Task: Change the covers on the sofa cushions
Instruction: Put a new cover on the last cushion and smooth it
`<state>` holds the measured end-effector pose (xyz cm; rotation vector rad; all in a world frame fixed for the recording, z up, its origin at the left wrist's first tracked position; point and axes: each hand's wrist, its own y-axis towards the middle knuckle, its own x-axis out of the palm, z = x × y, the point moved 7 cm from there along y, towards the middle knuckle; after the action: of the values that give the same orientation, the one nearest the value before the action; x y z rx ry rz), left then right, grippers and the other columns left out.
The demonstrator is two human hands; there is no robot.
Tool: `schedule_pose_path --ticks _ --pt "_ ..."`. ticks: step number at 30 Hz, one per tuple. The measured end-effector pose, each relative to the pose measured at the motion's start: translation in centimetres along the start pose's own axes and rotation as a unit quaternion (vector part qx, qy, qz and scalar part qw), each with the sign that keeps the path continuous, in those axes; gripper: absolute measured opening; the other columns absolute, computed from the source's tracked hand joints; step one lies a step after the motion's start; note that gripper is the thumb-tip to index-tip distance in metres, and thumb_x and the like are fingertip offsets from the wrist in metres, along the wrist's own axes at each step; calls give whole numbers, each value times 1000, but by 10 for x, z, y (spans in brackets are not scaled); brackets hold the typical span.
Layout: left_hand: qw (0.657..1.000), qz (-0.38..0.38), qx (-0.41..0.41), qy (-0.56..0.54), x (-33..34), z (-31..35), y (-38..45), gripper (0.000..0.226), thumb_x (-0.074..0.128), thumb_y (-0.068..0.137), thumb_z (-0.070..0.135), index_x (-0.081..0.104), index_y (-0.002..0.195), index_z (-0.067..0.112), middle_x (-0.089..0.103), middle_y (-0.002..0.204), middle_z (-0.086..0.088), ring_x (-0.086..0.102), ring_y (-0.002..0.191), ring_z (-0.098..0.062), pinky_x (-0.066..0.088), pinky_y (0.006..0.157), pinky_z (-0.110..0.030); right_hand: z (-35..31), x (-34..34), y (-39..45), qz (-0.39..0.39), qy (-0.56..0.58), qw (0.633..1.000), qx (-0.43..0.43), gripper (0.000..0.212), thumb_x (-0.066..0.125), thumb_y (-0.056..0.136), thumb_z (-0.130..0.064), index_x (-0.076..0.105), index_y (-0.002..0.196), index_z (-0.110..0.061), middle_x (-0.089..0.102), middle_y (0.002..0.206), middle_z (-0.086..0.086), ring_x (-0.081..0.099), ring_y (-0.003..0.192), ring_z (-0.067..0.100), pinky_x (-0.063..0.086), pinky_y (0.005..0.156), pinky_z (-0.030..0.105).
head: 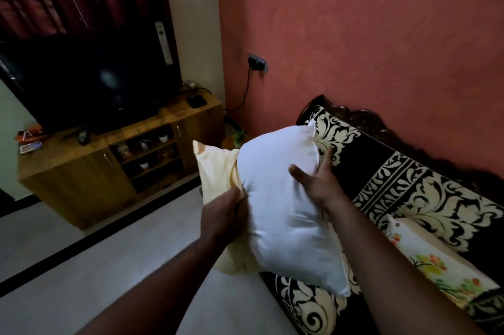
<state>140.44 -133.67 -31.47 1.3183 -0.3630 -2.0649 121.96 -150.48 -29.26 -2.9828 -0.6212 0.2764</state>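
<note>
Head view: patterned sofa (409, 187); terracotta wall (368, 34); television (90, 81)

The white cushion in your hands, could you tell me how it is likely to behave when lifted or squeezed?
The white cushion probably squashes easily: it dents where the left hand grips it with the cream cover. It seems light, since the right hand steadies it with open fingers. Its smooth fabric may slide in the hands.
</note>
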Motion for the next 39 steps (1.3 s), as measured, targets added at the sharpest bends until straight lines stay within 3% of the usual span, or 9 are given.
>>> schedule_pose_path --ticks 2,5,9,15,18,21,27,31,39 --pt "998 19 -64 6 -5 -3 3 23 48 92 41 50 84 19 60 69 -4 59 60 -32 35 52 -29 -7 5 3 33 -22 999 3 144 94 51 -46 3 160 -31 42 146 -9 53 130 16 44 112 42" --pt "979 -31 -198 32 -7 -34 22 36 62 85 36 48 117 28 69 90 -4 66 80 -34 49 62 -37 -12 17 -12 65 -104 991 -58 100 83 54 -37 46 144 -17 65 128 1 64 112 21 51 100 39" --pt "968 -117 -95 203 -8 -53 50 30 62 89 30 53 117 26 56 109 -2 64 91 -32 43 57 -36 -9 39 -39 0 -126 986 -113 59 86 71 -14 59 123 -24 68 104 -13 66 92 -4 47 80 19" --pt "971 -133 -68 184 -6 -38 84 17 57 90 31 64 102 22 68 100 -5 67 87 -35 44 60 -33 2 37 -49 -71 -177 977 -100 60 89 67 -26 59 118 -37 67 107 -16 65 99 -1 48 85 22" --pt "974 -145 -69 162 5 -32 75 19 50 95 33 62 101 19 71 95 -13 66 83 -39 46 62 -37 -2 26 -42 -56 -253 964 -62 107 95 58 -47 38 146 -23 45 140 2 45 131 20 40 111 37" --pt "977 -183 -26 110 28 -6 64 24 47 99 36 60 104 16 69 95 -18 64 85 -41 45 61 -39 -3 31 -38 -28 -207 978 -17 132 97 52 -50 20 155 -25 39 151 0 41 138 21 38 112 38" --pt "955 -272 -108 33 45 -22 67 34 55 99 48 65 95 16 73 94 -12 69 85 -31 52 68 -36 20 53 -51 9 -248 968 -46 70 83 75 -29 57 140 -26 68 127 2 63 116 21 51 97 32" --pt "910 -325 -223 -129 54 -36 23 32 71 90 50 59 106 25 73 86 -1 65 70 -16 48 61 -26 16 49 -52 25 -216 973 -74 58 78 79 -15 62 134 -22 68 126 1 62 114 17 49 97 28" --pt "921 -200 -290 -166 77 -16 -8 16 61 92 26 67 105 19 72 91 0 66 83 -20 49 71 -30 22 38 -68 -43 -356 928 -102 48 67 83 -28 67 131 -33 72 121 -3 67 108 19 53 88 30"
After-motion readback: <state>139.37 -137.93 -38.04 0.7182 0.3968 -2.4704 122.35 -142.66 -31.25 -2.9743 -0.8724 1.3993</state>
